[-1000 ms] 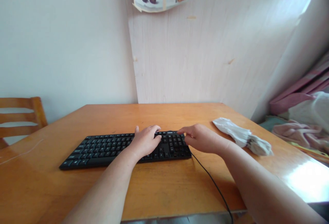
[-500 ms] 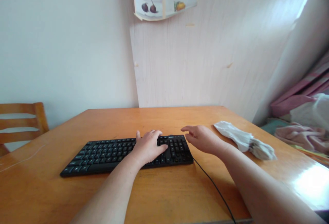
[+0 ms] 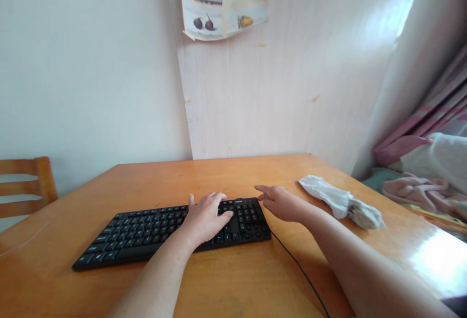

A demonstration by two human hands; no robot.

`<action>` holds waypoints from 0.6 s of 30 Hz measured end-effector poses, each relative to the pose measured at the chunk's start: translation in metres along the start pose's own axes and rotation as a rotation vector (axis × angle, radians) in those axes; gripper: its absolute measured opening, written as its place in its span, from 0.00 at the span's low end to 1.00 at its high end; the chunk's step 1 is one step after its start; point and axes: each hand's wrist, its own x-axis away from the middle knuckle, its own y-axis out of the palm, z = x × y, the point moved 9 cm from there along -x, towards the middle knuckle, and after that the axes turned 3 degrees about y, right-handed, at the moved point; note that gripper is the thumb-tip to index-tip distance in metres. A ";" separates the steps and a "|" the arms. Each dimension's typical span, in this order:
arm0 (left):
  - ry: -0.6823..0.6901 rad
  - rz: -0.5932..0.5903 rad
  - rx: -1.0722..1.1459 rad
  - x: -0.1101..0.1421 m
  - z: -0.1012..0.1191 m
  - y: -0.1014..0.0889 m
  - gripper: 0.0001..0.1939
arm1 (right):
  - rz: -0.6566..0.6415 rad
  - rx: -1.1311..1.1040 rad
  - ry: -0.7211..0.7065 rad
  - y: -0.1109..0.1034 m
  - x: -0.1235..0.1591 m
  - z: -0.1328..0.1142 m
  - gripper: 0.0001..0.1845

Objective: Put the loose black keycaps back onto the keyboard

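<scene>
A black keyboard (image 3: pixel 146 230) lies slightly askew on the wooden table (image 3: pixel 226 284). My left hand (image 3: pixel 206 218) rests over its right-of-middle keys, fingers spread and thumb stretched toward the number pad. Just off the keyboard's upper right corner is my right hand (image 3: pixel 280 203), its index finger stretched out to the left and the other fingers partly hidden beneath the hand. It appears to hold nothing. A black cable (image 3: pixel 301 269) runs from near the keyboard's right end toward the table's front edge.
A crumpled white and grey cloth (image 3: pixel 339 201) lies right of my right hand. At the left stands a wooden chair (image 3: pixel 44 182). A fruit picture (image 3: pixel 224 4) hangs on the back wall. Pink and white fabrics (image 3: pixel 412 191) are piled beyond the table's right edge.
The whole view has shifted, with the wall picture now lower and more of it showing. My hands stay at nearly the same places by the keyboard, the right index finger slightly straighter.
</scene>
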 end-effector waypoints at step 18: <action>-0.080 -0.020 0.035 0.002 -0.004 -0.004 0.24 | 0.014 0.087 -0.062 0.019 -0.010 0.020 0.30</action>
